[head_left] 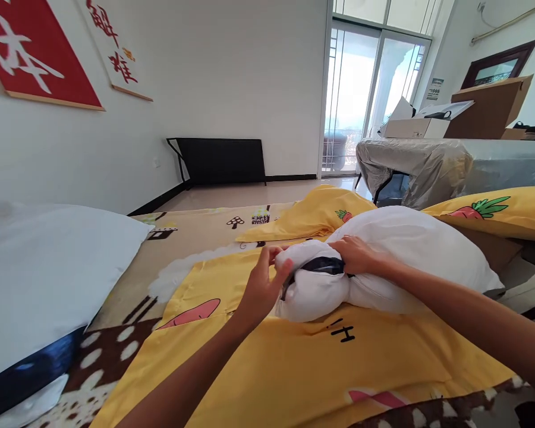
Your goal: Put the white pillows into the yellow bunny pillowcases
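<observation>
Currently, both hands are clamping the bunched end of a white pillow (410, 255) lying on the yellow pillowcase (267, 362) on the bed, left hand (262, 289) and right hand (355, 254) gripping; the springy filling is likely pushing back and could slip free.

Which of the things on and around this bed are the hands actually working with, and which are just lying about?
In hand:
- white pillow, its end bunched by the left hand and right hand
- yellow pillowcase spread flat beneath it

Lying about:
- second white pillow, at left
- another yellow pillowcase, behind
- cardboard boxes on the covered table
</observation>
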### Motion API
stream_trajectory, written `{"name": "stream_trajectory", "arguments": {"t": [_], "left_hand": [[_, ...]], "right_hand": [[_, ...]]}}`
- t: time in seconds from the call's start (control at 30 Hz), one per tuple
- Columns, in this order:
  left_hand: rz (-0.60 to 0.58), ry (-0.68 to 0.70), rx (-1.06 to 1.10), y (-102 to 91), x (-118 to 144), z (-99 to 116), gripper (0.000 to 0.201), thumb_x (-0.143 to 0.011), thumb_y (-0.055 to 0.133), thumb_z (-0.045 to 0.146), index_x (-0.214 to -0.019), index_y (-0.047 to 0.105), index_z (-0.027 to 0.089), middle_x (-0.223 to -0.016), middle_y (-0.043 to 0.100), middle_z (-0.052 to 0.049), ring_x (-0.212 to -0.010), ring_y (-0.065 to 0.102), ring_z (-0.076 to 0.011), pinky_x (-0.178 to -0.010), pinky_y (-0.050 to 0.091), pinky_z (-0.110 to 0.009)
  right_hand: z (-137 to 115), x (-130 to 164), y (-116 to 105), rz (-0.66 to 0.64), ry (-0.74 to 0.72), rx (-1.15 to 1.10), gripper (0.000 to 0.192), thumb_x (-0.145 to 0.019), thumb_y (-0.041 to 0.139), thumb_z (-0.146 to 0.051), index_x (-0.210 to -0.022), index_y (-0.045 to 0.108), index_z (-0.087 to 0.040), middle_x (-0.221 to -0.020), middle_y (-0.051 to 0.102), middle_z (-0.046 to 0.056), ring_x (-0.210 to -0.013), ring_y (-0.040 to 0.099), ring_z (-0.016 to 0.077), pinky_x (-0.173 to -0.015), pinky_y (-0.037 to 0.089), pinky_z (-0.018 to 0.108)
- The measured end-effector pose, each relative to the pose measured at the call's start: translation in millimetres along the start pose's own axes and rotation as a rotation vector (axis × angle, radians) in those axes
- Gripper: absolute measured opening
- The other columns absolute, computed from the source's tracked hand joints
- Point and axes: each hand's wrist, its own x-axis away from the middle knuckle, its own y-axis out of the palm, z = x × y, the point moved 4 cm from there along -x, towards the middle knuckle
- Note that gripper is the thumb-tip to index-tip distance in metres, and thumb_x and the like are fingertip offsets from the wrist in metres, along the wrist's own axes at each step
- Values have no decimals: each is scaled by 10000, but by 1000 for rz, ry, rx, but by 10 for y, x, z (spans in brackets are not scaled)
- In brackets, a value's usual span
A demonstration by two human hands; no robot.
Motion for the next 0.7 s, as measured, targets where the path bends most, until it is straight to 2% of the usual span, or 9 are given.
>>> {"name": "stream_trajectory", "arguments": {"t": [0.03,0.1,0.17,0.23,0.3,0.37,0.43,0.53,0.7], "left_hand": [[58,-23,7,-104,85,-101,272,-865,406,479,-955,447,226,-1093,593,-58,-1033,555,-192,-872,424,-311],[89,-107,-79,-229,262,-352,281,-873,324,435,-985,460,216,-1146,591,-99,-1079,554,-225,-910,426,-374],[-42,-174,-200,-193,433,-578,258,-816,398,400,-945,512,209,-1096,631,-113,-1064,570,-262,-924,423,-421],[-294,-126,-313,-5,589,-679,305,-782,471,370,-1025,557,206,-1174,627,-119,-1138,541,-284,-995,376,-451],[-555,-26,-438,240,726,-663,398,-828,441,353,-1186,516,196,-1298,564,-125,-1223,486,-277,-1059,312,-464],[-736,57,-577,443,815,-600,421,-866,388,325,-1243,476,161,-1299,552,-147,-1213,488,-277,-1061,302,-480],[-783,106,-639,554,840,-529,389,-859,400,294,-1203,507,144,-1203,596,-147,-1137,531,-273,-1024,352,-460],[-791,151,-654,591,857,-471,330,-846,415,269,-1121,555,150,-1126,614,-138,-1088,549,-269,-990,399,-426],[-838,112,-632,433,999,-391,419,-827,451,280,-1229,502,174,-1245,570,-132,-1159,518,-287,-996,407,-423]], "right_hand": [[11,1,-87,-4,14,32,235,-704,565,-253,-924,633,-209,-870,701,84,-817,637,266,-641,363,288],[47,-4,-271,9,53,85,253,-697,563,-218,-935,649,-202,-893,703,104,-841,641,275,-639,368,290],[70,-27,-442,24,96,135,258,-706,550,-206,-935,667,-184,-902,701,130,-851,643,285,-643,379,298],[46,-68,-569,22,130,186,263,-719,544,-224,-936,680,-163,-904,697,155,-845,646,298,-644,392,309],[-34,-118,-632,5,137,226,268,-728,544,-252,-933,687,-155,-900,693,164,-840,650,304,-642,404,314],[-153,-163,-629,-20,111,258,269,-729,543,-268,-925,689,-155,-887,694,162,-843,654,303,-644,417,313],[-279,-201,-578,-48,66,284,273,-724,545,-270,-922,690,-152,-874,697,158,-837,660,299,-651,428,314],[-451,-257,-474,-82,-5,307,277,-715,547,-257,-928,687,-147,-894,701,157,-832,666,296,-659,443,322],[-696,-391,-282,-120,-52,303,284,-711,564,-257,-938,693,-145,-895,703,163,-846,668,302,-664,459,332]]}}
